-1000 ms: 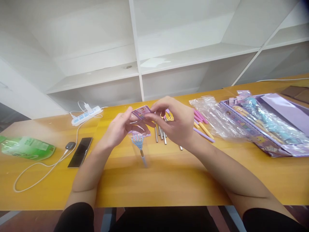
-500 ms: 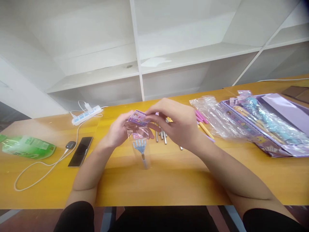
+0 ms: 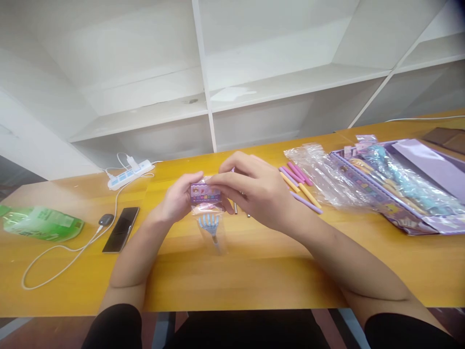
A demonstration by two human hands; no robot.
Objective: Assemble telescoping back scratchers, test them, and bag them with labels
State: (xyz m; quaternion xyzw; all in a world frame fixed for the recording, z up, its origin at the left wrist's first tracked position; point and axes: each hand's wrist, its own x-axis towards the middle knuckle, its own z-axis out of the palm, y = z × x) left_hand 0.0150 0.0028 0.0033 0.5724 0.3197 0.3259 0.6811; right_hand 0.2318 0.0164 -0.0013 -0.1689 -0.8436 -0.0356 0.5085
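Between my two hands is a clear plastic bag (image 3: 222,240) topped by a small purple printed card (image 3: 205,194). A light blue hand-shaped piece (image 3: 209,223) on a thin shaft shows inside the bag, its fingers pointing up. My left hand (image 3: 178,198) grips the card's left side, thumb on top. My right hand (image 3: 254,186) pinches the card's upper right edge with thumb and fingers. Metal tubes (image 3: 236,208) lie partly hidden behind my right hand. Pink, yellow and purple sticks (image 3: 308,196) rest to its right.
Empty clear bags (image 3: 319,174) lie right of the sticks, beside a purple box (image 3: 399,218) of bagged items. A phone (image 3: 121,230), an earbud case (image 3: 106,220) on a white cable, a power strip (image 3: 130,175) and a green pouch (image 3: 43,223) are at the left.
The purple card has tilted to face me more squarely and sits slightly lower. My right hand has shifted a little left and down, covering more of the metal tubes and uncovering more sticks.
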